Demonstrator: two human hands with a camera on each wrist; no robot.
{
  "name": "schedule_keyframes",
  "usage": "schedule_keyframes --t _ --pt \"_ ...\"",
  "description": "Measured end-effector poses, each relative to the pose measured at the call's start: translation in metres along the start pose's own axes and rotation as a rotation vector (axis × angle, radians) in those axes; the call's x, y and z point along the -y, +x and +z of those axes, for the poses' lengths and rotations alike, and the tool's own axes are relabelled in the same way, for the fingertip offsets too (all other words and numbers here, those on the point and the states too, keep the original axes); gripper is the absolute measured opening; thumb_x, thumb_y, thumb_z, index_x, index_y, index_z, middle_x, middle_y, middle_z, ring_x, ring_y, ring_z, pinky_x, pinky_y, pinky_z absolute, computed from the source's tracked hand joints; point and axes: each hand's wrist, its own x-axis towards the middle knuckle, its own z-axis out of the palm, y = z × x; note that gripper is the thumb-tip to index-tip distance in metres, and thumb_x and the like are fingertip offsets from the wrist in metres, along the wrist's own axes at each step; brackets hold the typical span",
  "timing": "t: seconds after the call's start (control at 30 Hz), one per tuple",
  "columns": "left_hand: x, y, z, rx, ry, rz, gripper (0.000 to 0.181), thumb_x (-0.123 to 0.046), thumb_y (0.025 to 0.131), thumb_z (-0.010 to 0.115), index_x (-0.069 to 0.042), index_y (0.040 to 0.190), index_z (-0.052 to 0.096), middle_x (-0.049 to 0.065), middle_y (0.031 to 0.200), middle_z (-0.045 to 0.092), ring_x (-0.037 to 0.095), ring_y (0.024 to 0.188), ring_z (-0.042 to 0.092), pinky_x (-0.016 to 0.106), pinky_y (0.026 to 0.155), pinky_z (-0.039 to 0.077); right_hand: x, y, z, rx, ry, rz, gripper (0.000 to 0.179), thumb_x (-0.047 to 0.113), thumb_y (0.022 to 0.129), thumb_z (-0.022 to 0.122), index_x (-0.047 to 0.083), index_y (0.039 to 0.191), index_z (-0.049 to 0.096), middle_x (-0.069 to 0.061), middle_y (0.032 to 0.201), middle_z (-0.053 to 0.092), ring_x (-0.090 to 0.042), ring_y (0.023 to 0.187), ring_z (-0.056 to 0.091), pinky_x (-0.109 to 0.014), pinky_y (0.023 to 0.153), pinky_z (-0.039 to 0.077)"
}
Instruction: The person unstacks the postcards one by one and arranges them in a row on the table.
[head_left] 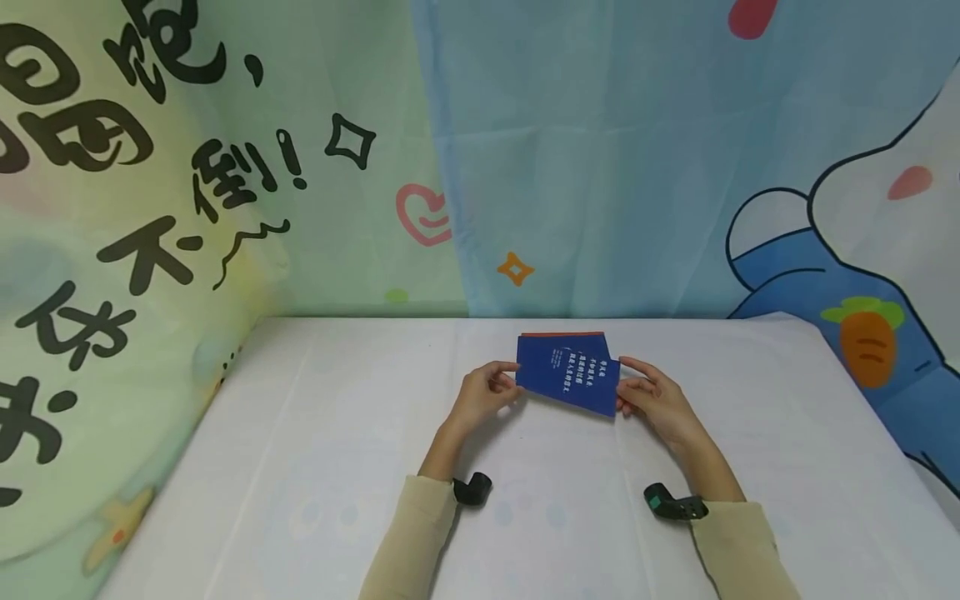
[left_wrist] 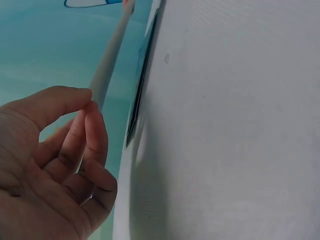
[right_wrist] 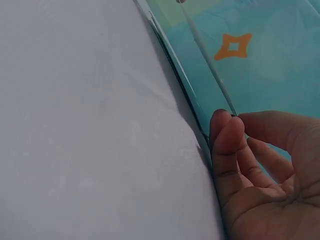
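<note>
Hands (head_left: 486,392) (head_left: 660,404), two, pinch one blue card (head_left: 572,382).

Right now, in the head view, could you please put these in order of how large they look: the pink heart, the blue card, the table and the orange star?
Largest to smallest, as they look there:
1. table
2. blue card
3. pink heart
4. orange star

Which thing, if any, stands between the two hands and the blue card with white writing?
Nothing visible does: the left hand and right hand pinch the blue card directly, at opposite ends. A red-edged item, partly hidden, shows at its far side, not in between.
</note>
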Motion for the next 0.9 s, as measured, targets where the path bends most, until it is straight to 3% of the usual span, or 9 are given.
schedule_keyframes --t 0.43,0.67,0.9 --pt "-0.006 -0.008 0.014 0.044 0.020 0.055 0.033 -0.002 0.086 0.071 0.004 0.117 0.063 0.015 0.089 0.069 0.012 0.075 0.061 0.018 0.067 0.048 0.002 -0.016 -0.011 -0.040 -0.039 0.007 0.061 0.007 0.096 0.059 -0.006 0.148 0.028 0.010 0.085 0.066 -0.008 0.070 0.061 -0.022 0.063 0.052" --pt "-0.009 -0.010 0.022 0.083 0.024 0.051 0.033 -0.002 0.085 0.072 0.004 0.116 0.063 0.013 0.088 0.069 0.010 0.075 0.062 0.017 0.068 0.049 -0.001 -0.022 -0.020 -0.025 -0.029 -0.046 0.058 0.008 0.096 0.061 -0.006 0.144 0.032 0.008 0.087 0.066 -0.009 0.070 0.061 -0.022 0.061 0.052" --pt "-0.015 -0.014 0.029 0.123 0.002 0.055 0.035 -0.001 0.082 0.074 0.004 0.114 0.063 0.014 0.094 0.069 0.010 0.079 0.061 0.017 0.072 0.049 -0.003 -0.031 -0.029 -0.059 -0.119 -0.006 0.058 0.011 0.097 0.060 -0.004 0.146 0.032 0.010 0.088 0.065 -0.008 0.073 0.061 -0.022 0.064 0.053"
